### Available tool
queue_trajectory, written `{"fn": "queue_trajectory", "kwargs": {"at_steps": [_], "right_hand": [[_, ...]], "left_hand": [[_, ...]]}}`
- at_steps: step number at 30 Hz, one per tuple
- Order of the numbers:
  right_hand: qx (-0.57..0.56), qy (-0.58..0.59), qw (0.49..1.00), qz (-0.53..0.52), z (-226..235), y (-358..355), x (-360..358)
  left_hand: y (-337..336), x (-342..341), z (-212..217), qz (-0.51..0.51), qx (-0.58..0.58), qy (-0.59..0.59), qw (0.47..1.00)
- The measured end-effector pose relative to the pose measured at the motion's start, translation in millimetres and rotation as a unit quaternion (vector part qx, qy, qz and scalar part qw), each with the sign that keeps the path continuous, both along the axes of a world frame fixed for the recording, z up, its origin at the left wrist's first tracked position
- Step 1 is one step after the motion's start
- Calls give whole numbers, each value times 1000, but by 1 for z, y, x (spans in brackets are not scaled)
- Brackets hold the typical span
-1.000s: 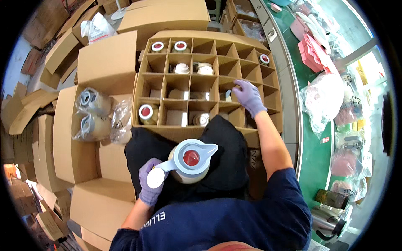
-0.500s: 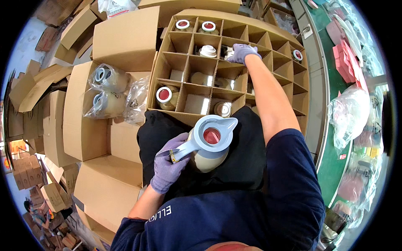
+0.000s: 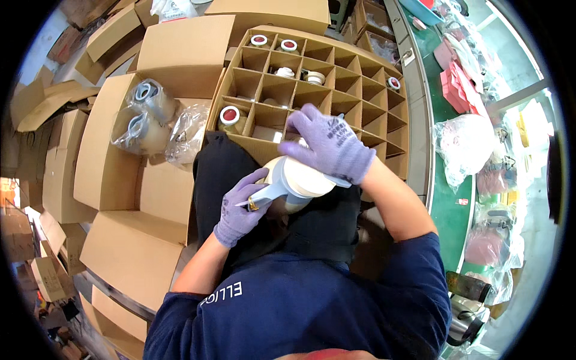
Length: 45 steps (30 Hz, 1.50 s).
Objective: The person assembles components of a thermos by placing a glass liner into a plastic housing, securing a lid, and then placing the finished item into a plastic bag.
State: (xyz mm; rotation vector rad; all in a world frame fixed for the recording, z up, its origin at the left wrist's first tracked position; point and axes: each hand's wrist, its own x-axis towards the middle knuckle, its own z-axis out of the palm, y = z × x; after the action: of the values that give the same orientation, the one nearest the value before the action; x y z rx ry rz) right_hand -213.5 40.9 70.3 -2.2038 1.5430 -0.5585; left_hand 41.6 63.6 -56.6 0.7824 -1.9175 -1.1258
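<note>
Head view: see left hand, in lilac knit glove, with fingers curled closed round the pale blue plastic handle of a pale-blue-collared, cream-bodied rounded jug. See right hand, gloved alike, slightly blurred, stretched over the jug top with thumb spread from fingers. Can't tell if pinching anything or just touching. Beneath, note a cream, round, disc-like lid over the jug mouth; can't tell if fully seated.

Locate jug above the black-trousered lap, near the front wall of the divided carton; can't tell if resting on the lap.

For doing this well, probably best to brace the handle firmly with left, hold jug steady against tipping, centre lid by feel round the rim, then press down evenly with palm rather than from one edge. Watch for fingertips caught under the lid rim.

Further out, note tan cardboard divided carton with white-rimmed, red-centred vessels and whitish rounded pieces in separate cells. To the left, see open brown cardboard box with clear-bagged pale blue-topped jugs. To the right, see long green worktop bearing folded pink material.
</note>
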Motion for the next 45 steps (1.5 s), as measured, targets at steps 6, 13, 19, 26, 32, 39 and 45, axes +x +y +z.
{"fn": "queue_trajectory", "kwargs": {"at_steps": [6,13,19,26,32,39,45], "right_hand": [[24,143,989,-4,22,38,18],[45,173,972,154,35,45,7],[44,208,958,191,32,57,5],[71,181,952,236,44,37,6],[130,231,955,130,33,32,5],[224,249,937,-105,21,44,33],[323,215,916,-101,55,49,38]], "left_hand": [[9,5,-6,40,-47,25,998],[8,9,-5,8,-67,33,997],[14,7,-11,-27,-49,27,998],[10,5,-16,-27,-62,27,997],[7,1,-14,-26,-61,15,998],[11,-1,-16,-40,-81,-13,996],[13,0,-14,-36,-93,-11,995]]}}
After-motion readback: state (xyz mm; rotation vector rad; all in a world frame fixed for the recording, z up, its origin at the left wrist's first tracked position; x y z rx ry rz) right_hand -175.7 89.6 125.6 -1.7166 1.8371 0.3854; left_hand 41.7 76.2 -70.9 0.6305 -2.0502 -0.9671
